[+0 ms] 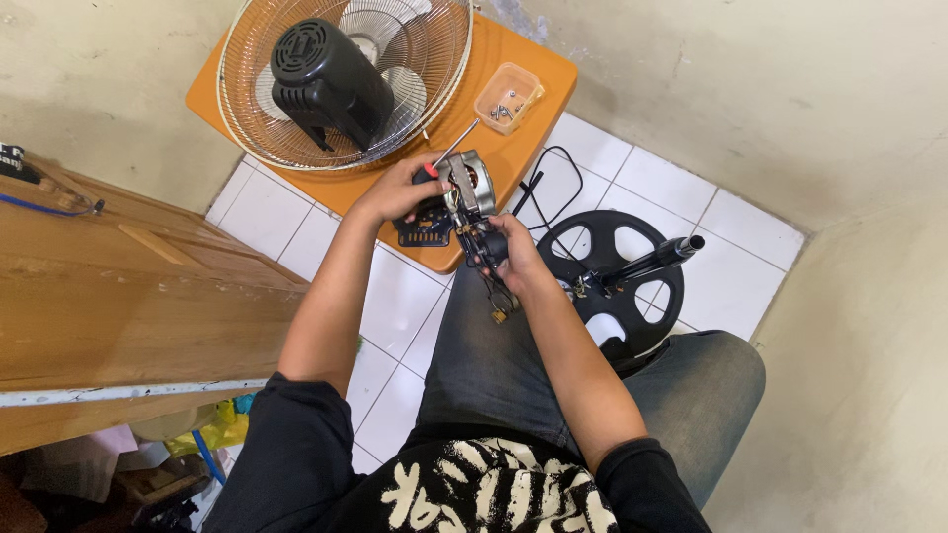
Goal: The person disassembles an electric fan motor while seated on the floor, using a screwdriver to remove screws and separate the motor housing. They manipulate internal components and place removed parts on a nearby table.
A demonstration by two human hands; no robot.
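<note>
While the person sits over the tiled floor (681, 286), both hands work on a small fan motor (471, 188) held just above the near edge of the orange desk (513, 89). Left hand (400, 192): grip clenched around the black-and-red handle of a screwdriver (449, 153), whose thin shaft runs up and away toward the far right corner of the desk. Right hand (513, 252): grip closed on the dark lower part of the motor, from which loose wires hang over the knee. Long axis of the motor: roughly from the person outward, its metal end toward the desk's middle, its copper windings exposed.

Progress, as judged from the layout: the fan is already well apart. Its wire grill (296, 118) lies flat across the far left of the desk with the black motor cover (326, 79) resting inside, a clear tub of screws (509, 97) stands near the far right edge, and the round black base with its pole (617, 271) lies on the floor at the right. A dark plastic piece (425, 232) sits at the near edge. Work on the motor itself appears unfinished.
</note>
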